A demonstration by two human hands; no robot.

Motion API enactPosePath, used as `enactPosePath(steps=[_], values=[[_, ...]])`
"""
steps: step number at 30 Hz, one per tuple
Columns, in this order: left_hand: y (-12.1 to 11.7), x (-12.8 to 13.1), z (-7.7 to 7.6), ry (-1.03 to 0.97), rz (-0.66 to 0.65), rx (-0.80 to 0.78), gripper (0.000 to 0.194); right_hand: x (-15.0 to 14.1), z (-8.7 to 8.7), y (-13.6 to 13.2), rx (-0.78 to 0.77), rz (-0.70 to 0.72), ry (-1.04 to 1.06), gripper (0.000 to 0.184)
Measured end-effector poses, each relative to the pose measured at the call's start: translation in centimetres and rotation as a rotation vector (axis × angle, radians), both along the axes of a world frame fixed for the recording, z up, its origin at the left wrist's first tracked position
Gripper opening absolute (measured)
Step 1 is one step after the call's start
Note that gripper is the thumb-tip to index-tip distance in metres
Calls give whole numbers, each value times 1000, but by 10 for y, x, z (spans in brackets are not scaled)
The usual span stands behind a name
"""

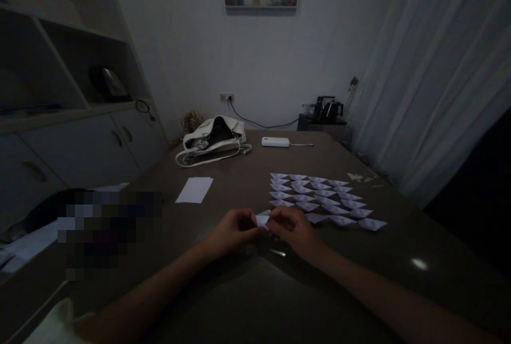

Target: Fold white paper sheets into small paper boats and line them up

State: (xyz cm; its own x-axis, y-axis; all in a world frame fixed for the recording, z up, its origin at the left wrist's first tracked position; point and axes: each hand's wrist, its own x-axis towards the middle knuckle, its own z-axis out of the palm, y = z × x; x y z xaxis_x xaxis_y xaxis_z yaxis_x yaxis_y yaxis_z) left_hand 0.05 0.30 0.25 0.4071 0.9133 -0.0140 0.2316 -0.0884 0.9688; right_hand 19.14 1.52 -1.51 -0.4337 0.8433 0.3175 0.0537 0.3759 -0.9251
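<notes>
Between my two hands is a small piece of folded white paper (262,220), pinched from both sides just above the table. My left hand (235,232) grips its left side with thumb and fingers. The right side is held by my right hand (293,229), whose fingertips partly cover it. Just beyond and to the right stand several folded white paper boats (327,200) in rows; my right hand hides part of the nearest row. A stack of white paper sheets (195,190) lies to the left. A thin pale strip (278,252) rests on the table below my hands.
On the dark table (239,301), a white handbag (215,141) sits at the back left and a white power bank (275,142) with a short cable at the back. Paper scraps (361,177) lie near the right edge. A kettle (331,111) stands behind the table.
</notes>
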Motion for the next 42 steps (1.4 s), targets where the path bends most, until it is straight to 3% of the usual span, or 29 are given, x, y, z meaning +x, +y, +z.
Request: enactPosePath(steps=[7, 15, 33, 42], values=[[-5, 0, 6, 244, 60, 285, 29, 1, 1, 1, -13, 27, -17, 16], [-7, -2, 10, 258, 68, 711, 8, -1, 5, -1, -28, 29, -51, 23], [-11, 1, 10, 249, 18, 693, 5, -1, 5, -3, -17, 37, -110, 26], [-11, 2, 8, 260, 38, 680, 7, -2, 9, -5, 67, -9, -187, 30]])
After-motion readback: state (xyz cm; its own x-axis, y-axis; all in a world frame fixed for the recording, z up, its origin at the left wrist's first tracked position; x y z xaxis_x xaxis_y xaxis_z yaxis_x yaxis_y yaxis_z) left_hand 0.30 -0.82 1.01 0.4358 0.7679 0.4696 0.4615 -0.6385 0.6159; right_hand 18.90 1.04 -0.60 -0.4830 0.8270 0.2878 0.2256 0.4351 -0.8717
